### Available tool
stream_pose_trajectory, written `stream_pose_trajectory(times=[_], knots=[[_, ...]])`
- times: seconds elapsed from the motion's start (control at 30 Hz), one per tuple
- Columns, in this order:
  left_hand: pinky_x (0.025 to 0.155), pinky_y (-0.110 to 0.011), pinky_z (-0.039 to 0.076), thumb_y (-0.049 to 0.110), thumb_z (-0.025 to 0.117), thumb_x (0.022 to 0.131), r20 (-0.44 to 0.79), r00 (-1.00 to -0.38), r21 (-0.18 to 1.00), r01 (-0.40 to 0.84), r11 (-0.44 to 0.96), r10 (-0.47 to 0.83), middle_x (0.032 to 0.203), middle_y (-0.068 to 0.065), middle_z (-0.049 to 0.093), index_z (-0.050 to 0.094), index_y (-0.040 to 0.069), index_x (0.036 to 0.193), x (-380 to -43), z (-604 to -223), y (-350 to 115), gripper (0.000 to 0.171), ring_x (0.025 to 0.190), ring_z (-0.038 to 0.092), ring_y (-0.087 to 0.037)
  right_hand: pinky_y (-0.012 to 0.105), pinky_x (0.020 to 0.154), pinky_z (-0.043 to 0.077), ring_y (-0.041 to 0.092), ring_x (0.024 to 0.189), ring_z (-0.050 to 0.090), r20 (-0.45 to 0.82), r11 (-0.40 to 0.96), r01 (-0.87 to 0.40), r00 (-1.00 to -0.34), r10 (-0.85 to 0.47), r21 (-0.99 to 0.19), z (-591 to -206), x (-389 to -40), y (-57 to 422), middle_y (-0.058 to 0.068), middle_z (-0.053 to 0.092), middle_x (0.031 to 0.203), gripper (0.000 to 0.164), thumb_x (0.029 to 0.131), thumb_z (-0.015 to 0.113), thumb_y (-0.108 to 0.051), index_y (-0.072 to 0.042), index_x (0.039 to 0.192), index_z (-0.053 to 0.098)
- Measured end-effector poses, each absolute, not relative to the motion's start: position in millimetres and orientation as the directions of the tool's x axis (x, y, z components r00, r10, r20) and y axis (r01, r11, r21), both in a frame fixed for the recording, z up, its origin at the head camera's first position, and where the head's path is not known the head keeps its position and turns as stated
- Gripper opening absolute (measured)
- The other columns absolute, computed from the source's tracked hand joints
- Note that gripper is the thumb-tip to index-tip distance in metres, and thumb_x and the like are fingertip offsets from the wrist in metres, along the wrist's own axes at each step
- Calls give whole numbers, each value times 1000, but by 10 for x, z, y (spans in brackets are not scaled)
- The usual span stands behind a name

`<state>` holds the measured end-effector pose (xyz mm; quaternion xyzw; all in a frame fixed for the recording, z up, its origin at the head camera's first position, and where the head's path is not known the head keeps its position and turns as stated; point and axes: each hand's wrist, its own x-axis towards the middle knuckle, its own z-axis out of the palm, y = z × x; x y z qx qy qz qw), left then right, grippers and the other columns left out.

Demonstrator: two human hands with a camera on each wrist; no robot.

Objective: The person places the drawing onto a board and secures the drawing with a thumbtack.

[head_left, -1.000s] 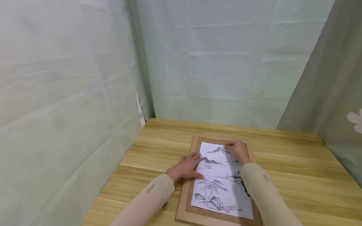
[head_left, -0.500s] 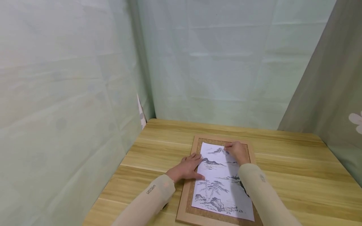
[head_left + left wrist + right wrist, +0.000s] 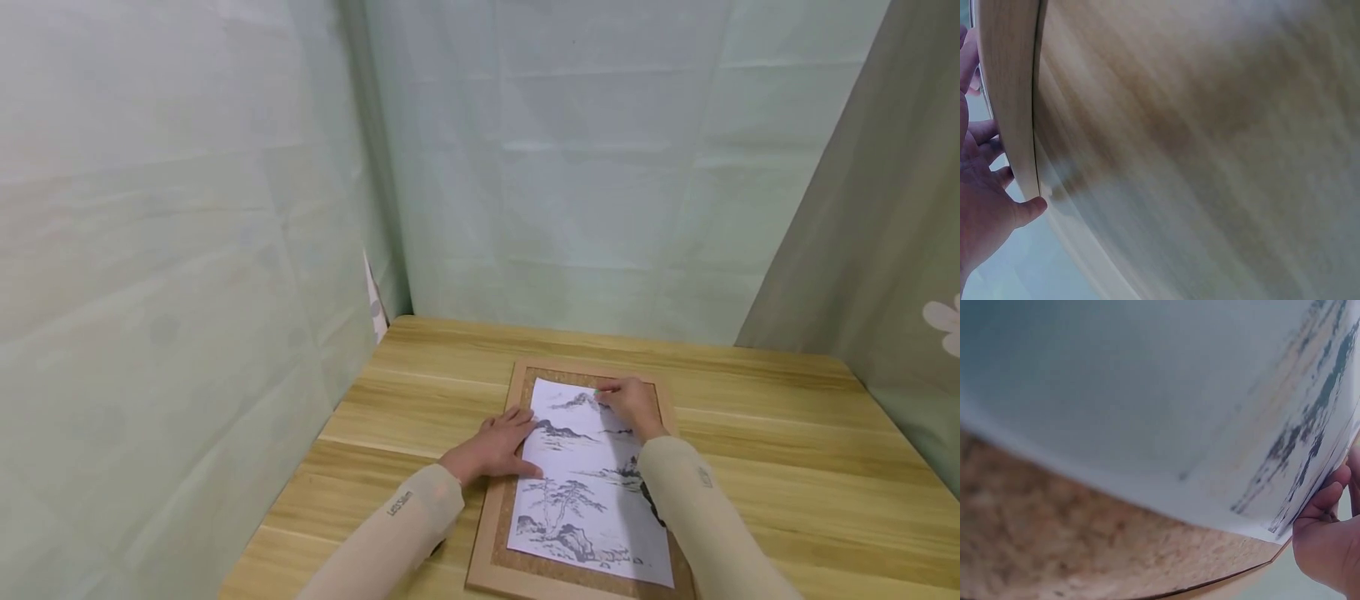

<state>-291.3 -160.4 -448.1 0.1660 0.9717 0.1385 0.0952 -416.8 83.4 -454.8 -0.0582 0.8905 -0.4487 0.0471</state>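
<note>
A white sheet of paper [image 3: 577, 508] printed with ink-style mountains and pines lies on a wood-framed cork board [image 3: 498, 533]. My left hand [image 3: 495, 446] rests with spread fingers on the board's left frame and the sheet's left edge. In the left wrist view, the left hand [image 3: 988, 200] appears at the left border, thumb against the wood frame. My right hand [image 3: 633, 404] pinches something small and green, apparently a pushpin [image 3: 597, 392], at the sheet's top edge; the fingers hide most of it. In the right wrist view, the right hand [image 3: 1329, 531] has curled fingers at the paper's edge.
The board lies on a wood-grain table [image 3: 780, 450], with tabletop on both sides of it. A pale green curtain [image 3: 570, 183] hangs behind and to the left. A greyish curtain [image 3: 847, 208] hangs at the right.
Small shifts of the right fingers at the sheet's top edge now show a green speck between them. The left hand, sheet and board hold their places.
</note>
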Motion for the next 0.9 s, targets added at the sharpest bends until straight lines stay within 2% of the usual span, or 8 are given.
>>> stream_pose_trajectory(times=[0.23, 0.57, 0.9], knots=[[116, -58, 17, 61, 67, 86, -143, -926, 301, 297, 906, 350, 164, -5, 21, 31, 16, 157, -2911, -4486, -1603, 91, 151, 10, -27, 46, 93, 45, 31, 108, 60, -58, 549, -9, -993, -104, -836, -4558, -4171, 836, 17, 68, 118, 18, 92, 70, -11, -1, 106, 75], [116, -57, 17, 61, 66, 87, -146, -923, 302, 301, 905, 356, 164, -4, 20, 31, 15, 157, -2891, -4471, -1589, 91, 151, 9, -27, 47, 89, 47, 31, 105, 60, -51, 610, -15, -995, -91, -792, -4561, -4147, 813, 16, 69, 116, 19, 93, 68, -14, -3, 106, 76], [115, -59, 17, 60, 67, 86, -138, -920, 321, 308, 896, 366, 164, -5, 21, 32, 16, 157, -2880, -4485, -1562, 90, 151, 9, -28, 46, 86, 46, 28, 97, 61, -43, 679, -28, -995, -88, -733, -4524, -4087, 805, 14, 71, 107, 16, 94, 66, -13, -2, 102, 75]])
